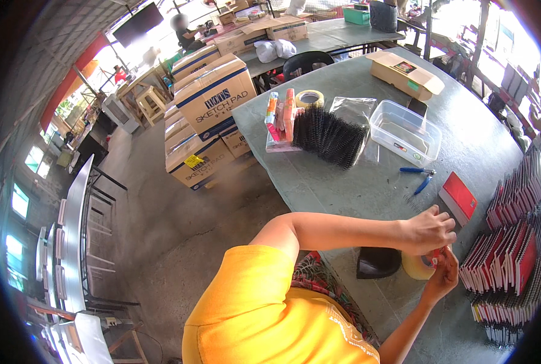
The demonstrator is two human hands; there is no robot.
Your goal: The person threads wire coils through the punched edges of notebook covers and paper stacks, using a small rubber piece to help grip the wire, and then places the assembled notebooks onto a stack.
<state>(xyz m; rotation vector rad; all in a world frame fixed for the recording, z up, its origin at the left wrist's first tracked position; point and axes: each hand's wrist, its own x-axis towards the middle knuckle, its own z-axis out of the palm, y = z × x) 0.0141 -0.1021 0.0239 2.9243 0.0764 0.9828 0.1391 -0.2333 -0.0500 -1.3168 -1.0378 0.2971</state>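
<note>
My left hand is closed, its fingers bent together above my right hand. What the left fingers grip, if anything, is hidden. My right hand pinches a small red thing, whose kind I cannot make out. Just left of the right hand, a roll of tape rests on the green table. Beside it is a dark curved piece. A red notebook lies beyond the hands. To their right stand rows of spiral-bound notebooks with red covers.
Blue-handled cutters lie on the table. Farther back are a clear plastic box, a pile of black binding coils, a tape roll and an open cardboard box. Stacked cartons stand left of the table.
</note>
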